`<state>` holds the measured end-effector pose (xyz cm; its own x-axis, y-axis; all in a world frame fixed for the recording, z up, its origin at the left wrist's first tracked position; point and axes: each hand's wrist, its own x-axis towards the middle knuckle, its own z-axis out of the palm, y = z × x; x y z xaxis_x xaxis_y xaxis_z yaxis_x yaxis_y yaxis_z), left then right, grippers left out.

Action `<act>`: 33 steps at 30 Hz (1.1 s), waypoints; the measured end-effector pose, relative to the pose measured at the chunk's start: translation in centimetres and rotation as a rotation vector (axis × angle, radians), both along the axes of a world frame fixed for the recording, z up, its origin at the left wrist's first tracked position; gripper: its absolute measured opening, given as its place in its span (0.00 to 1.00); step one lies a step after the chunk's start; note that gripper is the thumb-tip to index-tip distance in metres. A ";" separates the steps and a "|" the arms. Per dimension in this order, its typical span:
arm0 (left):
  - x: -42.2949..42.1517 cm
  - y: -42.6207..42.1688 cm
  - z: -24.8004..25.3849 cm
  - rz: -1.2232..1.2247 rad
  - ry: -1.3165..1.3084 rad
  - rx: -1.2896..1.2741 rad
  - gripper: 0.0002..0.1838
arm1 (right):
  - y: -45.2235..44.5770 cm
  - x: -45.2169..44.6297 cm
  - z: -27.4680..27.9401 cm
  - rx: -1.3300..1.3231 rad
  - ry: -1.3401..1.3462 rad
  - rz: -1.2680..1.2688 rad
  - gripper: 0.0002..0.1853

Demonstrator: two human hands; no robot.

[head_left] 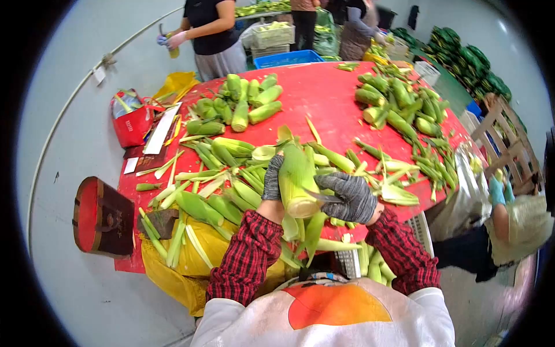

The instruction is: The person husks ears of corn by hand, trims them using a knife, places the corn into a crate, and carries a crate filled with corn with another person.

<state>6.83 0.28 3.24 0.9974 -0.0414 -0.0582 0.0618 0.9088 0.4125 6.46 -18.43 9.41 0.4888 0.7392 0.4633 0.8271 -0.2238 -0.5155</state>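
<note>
An ear of corn in green husk (296, 176) stands upright between my hands, its pale cut stem end facing me. My left hand (273, 178), in a grey fingerless glove, is wrapped round the corn's left side. In my right hand (351, 198), also gloved in grey, is a small knife (324, 197), its blade against the husk near the stem end. Loose husk leaves (222, 205) lie around and below the corn, on both sides of my hands.
A red table (312, 81) bears corn piles at back left (237, 104) and right (402, 104). A crate (350, 263) is below the near edge, beside yellow sacking (191, 254). A brown box (104, 217) stands left. Co-workers stand behind the table and at right.
</note>
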 end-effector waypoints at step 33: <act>-10.4 -4.7 -3.2 -0.161 0.009 -0.096 0.22 | -8.8 13.5 -5.8 0.678 0.906 -0.659 0.09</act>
